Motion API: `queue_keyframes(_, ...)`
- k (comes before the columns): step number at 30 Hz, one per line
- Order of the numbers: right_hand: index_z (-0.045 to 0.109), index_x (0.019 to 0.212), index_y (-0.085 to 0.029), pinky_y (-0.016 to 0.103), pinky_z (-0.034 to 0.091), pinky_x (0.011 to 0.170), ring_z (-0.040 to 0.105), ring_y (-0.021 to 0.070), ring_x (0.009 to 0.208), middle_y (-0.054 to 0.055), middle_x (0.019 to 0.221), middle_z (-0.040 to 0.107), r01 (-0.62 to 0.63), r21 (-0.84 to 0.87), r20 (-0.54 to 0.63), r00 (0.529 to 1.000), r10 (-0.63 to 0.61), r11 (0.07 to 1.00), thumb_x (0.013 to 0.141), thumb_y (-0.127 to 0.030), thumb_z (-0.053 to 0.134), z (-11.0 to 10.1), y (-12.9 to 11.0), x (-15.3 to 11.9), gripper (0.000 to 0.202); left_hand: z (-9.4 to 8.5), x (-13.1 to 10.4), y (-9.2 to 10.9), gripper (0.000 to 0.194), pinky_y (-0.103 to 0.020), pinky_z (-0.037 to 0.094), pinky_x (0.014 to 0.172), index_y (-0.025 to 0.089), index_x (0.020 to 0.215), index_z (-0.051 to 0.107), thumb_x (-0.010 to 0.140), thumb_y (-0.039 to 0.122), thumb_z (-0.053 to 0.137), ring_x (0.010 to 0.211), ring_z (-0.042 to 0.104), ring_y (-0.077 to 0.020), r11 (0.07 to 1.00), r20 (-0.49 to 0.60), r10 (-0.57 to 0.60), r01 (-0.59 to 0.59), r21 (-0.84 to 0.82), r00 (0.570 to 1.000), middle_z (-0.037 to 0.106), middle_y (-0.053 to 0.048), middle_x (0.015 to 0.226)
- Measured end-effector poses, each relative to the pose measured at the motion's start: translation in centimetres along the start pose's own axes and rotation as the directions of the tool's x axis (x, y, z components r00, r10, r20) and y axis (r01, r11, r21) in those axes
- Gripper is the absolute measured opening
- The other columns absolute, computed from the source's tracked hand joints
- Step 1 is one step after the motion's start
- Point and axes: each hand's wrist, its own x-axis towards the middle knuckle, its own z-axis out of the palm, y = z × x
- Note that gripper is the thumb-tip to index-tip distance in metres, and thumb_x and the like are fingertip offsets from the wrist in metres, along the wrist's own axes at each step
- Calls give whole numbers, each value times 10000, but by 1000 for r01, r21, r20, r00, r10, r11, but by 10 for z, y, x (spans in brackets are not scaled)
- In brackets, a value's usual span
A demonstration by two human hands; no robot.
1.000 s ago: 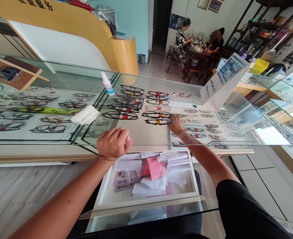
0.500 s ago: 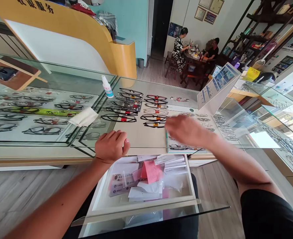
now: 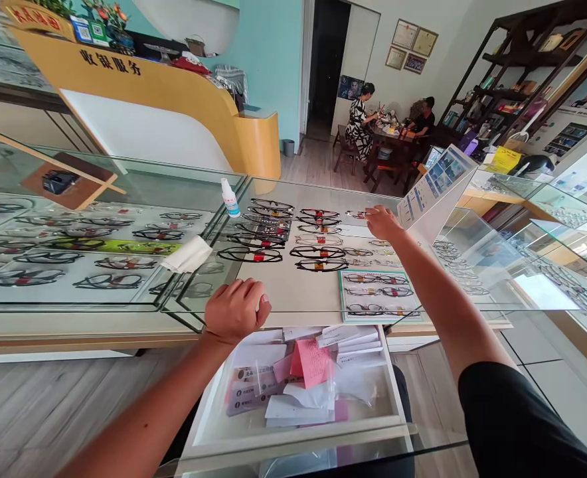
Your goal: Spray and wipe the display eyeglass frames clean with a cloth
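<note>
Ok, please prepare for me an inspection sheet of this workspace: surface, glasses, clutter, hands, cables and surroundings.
Surface: glass counter, with an open drawer below.
Glasses: many pairs, some tagged; the nearer ones lie in two columns.
Clutter: bottle, cloth; papers in the drawer.
Left hand: curled into a fist at the counter's near edge; contents hidden.
Right hand: at a far pair; grip unclear.
Cables: nothing seen.
Surroundings: two people seated behind.

Eyeglasses lie on the counter between the bottle, left, and the display board, right.
</note>
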Motion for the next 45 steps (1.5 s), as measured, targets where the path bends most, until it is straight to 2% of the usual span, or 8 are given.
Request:
queue_keyframes(7,679,1611,-131,585,427,1254,467,430,1576,207,1733,628,3,38,-23,1000,-2,999,1122,-209,412,1,-13,1,562,4,-2,-3,164,-432,370,707,247,851,659,1000,223,595,728,616,-271,999,18,8,-9,51,1000,713,-56,762)
queue_keyframes(14,666,1615,-122,605,411,1297,441,450,1589,222,1739,586,20,57,-112,994,-13,998,1157,-250,387,-31,-29,-47,551,9,-2,-5,126,-432,346,689,247,825,650,948,246,619,725,618,-267,996,88,-82,84,-15,993,720,-73,777)
queue_keyframes(20,628,1674,-191,633,431,1311,457,432,1591,199,1673,612,279,167,-265,937,-230,946,1205,-417,403,-82,-59,-149,567,11,1,-5,115,-431,340,692,254,830,648,942,249,626,731,623,-279,996,104,-89,91,-13,991,730,-78,783)
queue_keyframes(24,627,1682,-325,636,463,1310,522,394,1550,141,1645,644,461,384,-160,887,-434,800,1210,-565,445,-112,-102,-240,560,16,0,-7,112,-436,337,699,257,855,658,958,258,613,753,641,-292,995,97,-98,100,-18,990,735,-86,796)
queue_keyframes(29,667,1605,-235,599,606,1179,627,380,1421,192,1552,681,432,577,116,797,-593,694,1140,-807,464,-77,-149,-304,764,19,0,-7,114,-442,338,713,251,886,678,971,267,604,776,645,-311,989,138,-135,143,-46,981,735,-105,824)
queue_keyframes(33,645,1615,-114,677,546,1246,594,457,1499,276,1614,649,355,470,170,862,-478,808,1117,-827,500,2,-166,-286,882,17,2,-7,96,-439,321,715,247,897,686,959,272,617,790,640,-317,979,176,-170,186,-80,970,722,-116,831)
queue_keyframes(38,494,1776,-104,680,327,1409,396,491,1715,279,1813,507,102,260,7,994,-108,960,1137,-700,567,86,-165,-199,877,15,1,-7,124,-446,327,706,249,894,673,984,286,597,784,644,-316,983,177,-163,175,-54,971,746,-111,843)
queue_keyframes(45,448,1790,6,637,167,1461,310,477,1754,280,1827,492,-170,254,-142,967,210,952,1196,-574,417,137,-130,-77,831,7,-3,-6,157,-444,346,699,257,907,664,1024,304,570,763,657,-308,996,113,-88,86,26,990,744,-83,817)
